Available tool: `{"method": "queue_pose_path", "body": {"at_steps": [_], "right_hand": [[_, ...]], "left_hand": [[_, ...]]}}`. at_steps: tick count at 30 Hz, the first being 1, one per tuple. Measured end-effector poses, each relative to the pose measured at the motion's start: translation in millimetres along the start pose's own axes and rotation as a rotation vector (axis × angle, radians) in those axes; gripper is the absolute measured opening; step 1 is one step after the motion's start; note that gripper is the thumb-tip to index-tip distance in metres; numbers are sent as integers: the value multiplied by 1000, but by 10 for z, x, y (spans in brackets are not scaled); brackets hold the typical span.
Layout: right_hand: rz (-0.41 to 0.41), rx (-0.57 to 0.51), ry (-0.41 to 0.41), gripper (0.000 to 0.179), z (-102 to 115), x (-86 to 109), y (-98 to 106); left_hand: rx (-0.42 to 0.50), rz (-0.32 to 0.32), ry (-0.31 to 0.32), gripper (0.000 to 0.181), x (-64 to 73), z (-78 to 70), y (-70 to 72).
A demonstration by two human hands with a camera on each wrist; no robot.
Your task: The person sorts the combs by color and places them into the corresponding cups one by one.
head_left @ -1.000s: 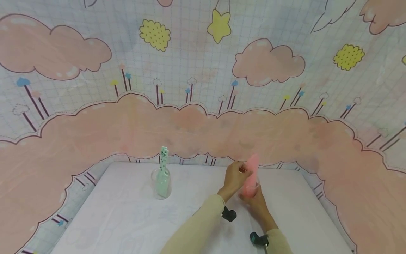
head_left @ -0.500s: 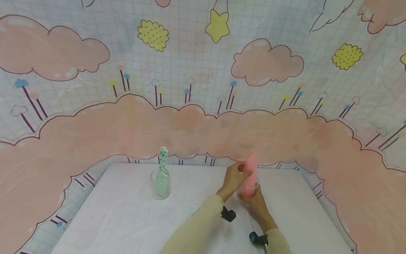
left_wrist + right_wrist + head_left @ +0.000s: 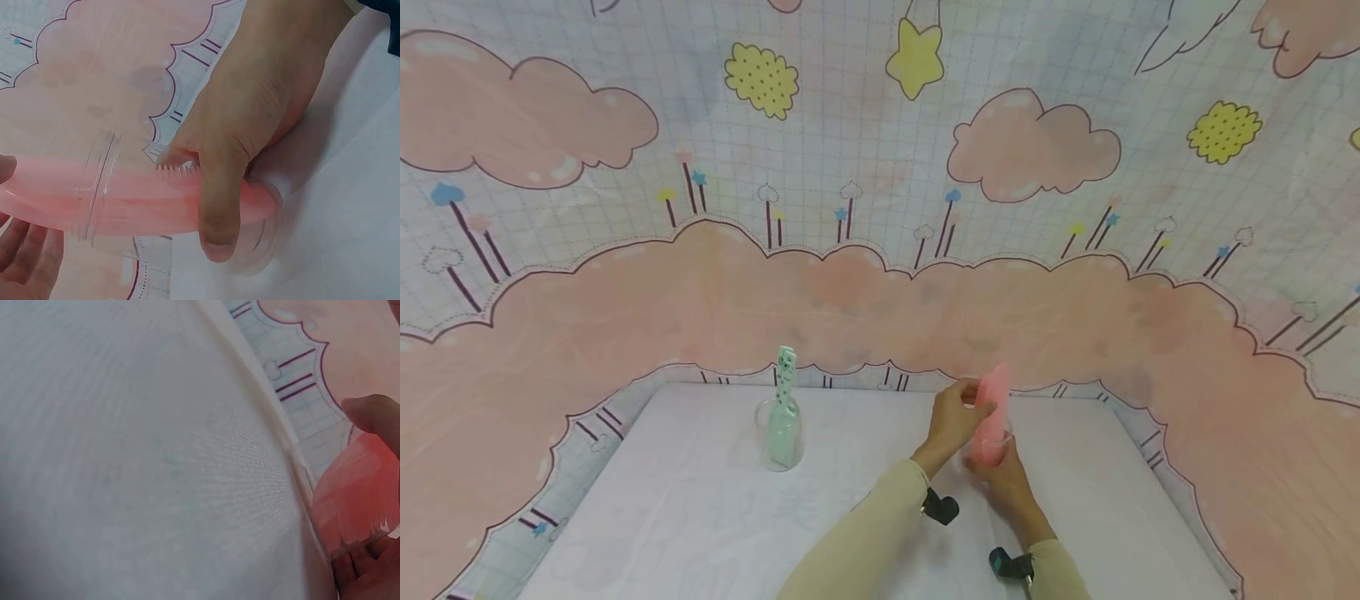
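A pink comb (image 3: 997, 392) stands handle-up in a clear cup (image 3: 1007, 432) toward the right of the table. My left hand (image 3: 953, 419) pinches the comb's upper part between thumb and fingers. Lower down, my right hand (image 3: 1009, 485) grips the cup around its lower wall. In the left wrist view, a short row of teeth shows through the cup wall, and the right thumb (image 3: 220, 219) lies across it near the base. The right wrist view catches the pink comb (image 3: 359, 487) through the cup, between the right thumb and fingers.
On the left of the white table (image 3: 700, 517) stands a clear mug (image 3: 799, 454) with a side handle. A mint-green comb or brush (image 3: 784, 425) with a dark-spotted handle leans upright in it. Behind the table hangs a printed cloth (image 3: 850, 317) with clouds and stars.
The left fingers have shifted slightly on the comb's upper part, closing the gap seen earlier beside it. The cup, the right hand and the mint-green piece stay in place.
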State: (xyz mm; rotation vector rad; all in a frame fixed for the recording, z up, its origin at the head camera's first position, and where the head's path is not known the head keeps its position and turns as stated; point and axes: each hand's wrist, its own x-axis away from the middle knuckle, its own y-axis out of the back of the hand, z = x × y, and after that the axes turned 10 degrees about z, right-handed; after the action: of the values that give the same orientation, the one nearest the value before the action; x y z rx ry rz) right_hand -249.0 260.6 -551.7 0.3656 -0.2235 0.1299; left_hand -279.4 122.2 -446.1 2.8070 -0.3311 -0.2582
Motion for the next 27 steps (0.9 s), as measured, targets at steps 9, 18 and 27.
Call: {"method": "queue_pose_path", "body": {"at_steps": [9,18,27], "right_hand": [[-2,13,-3,120,-28,10,7],[-16,12,-8,115,-19,49,6],[-28,9,-6,111,-7,24,8]], "left_hand": [[-17,1,-47,34,1,8,-14],[3,32,-24,36,22,61,-22],[-11,91,-28,38,20,140,31]]}}
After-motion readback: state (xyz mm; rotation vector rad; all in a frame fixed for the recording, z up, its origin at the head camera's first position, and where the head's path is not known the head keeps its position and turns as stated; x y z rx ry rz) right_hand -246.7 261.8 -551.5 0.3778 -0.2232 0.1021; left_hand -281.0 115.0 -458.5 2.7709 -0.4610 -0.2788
